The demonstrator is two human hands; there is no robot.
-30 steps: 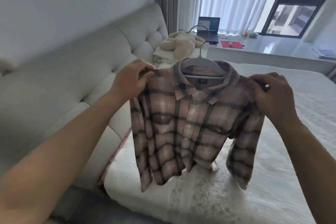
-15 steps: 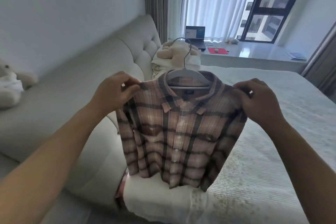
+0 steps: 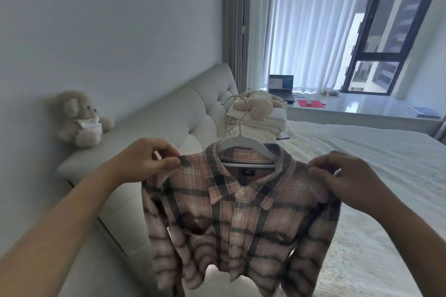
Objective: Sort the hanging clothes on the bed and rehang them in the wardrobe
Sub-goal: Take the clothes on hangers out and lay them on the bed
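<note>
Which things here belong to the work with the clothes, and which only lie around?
Belong to the job:
plaid shirt, pinched at its shoulders by left hand and right hand
white hanger inside it
bed

Just lying about:
teddy bear on the headboard
laptop
red mouse pad

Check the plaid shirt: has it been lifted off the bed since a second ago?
Yes. The plaid shirt has gone up: its hem, earlier brushing the bed, now hangs clear above the bed's edge, held at the shoulders by the left hand and right hand.
</note>
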